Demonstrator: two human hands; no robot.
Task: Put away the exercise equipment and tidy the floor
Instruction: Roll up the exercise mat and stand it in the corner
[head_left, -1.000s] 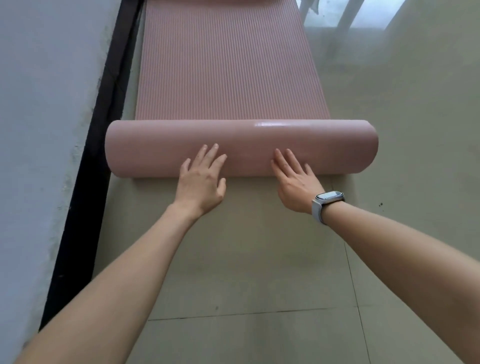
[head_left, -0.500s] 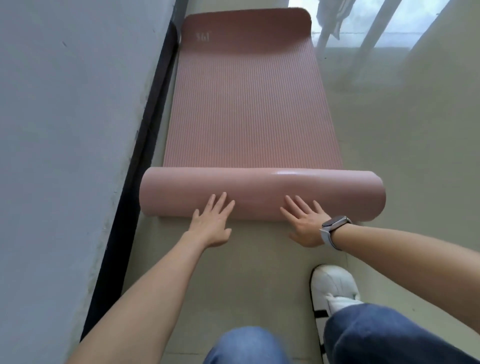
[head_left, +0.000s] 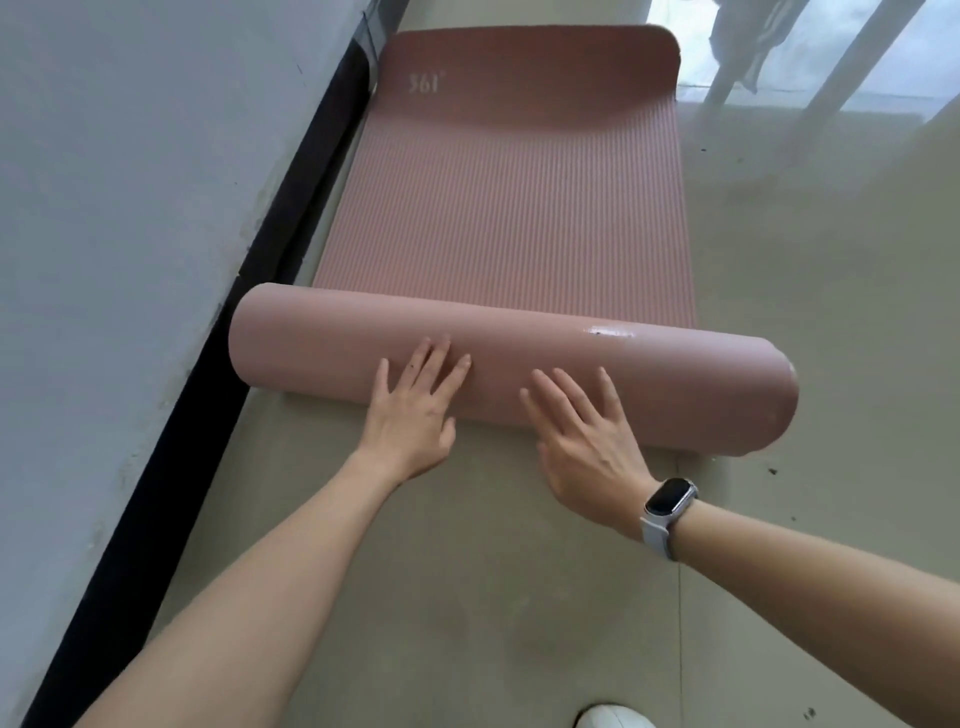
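While the pink exercise mat (head_left: 498, 208) lies lengthwise on the floor (head_left: 805, 234) beside the wall (head_left: 130, 182), its near end is wound into a thick roll (head_left: 519, 358) set across the mat's width, just beyond the person. Roughly the far half of the mat remains flat, with a pale logo near its rounded far edge.

Step in hand, by judgement: rolling up the mat, about midway. The next move calls for an even forward push from both hands so the roll tracks straight; its right end already sits nearer the person than its left, so it risks winding askew.

Both hands rest on the near face of the roll, either side of its middle. The left hand (head_left: 415, 415) is spread, fingers straight and pressed flat. The right hand (head_left: 587, 441), likewise spread and flat, carries a watch (head_left: 667, 506) at the wrist. Neither grips anything.

A white shoe (head_left: 613, 719) shows at the lower edge.
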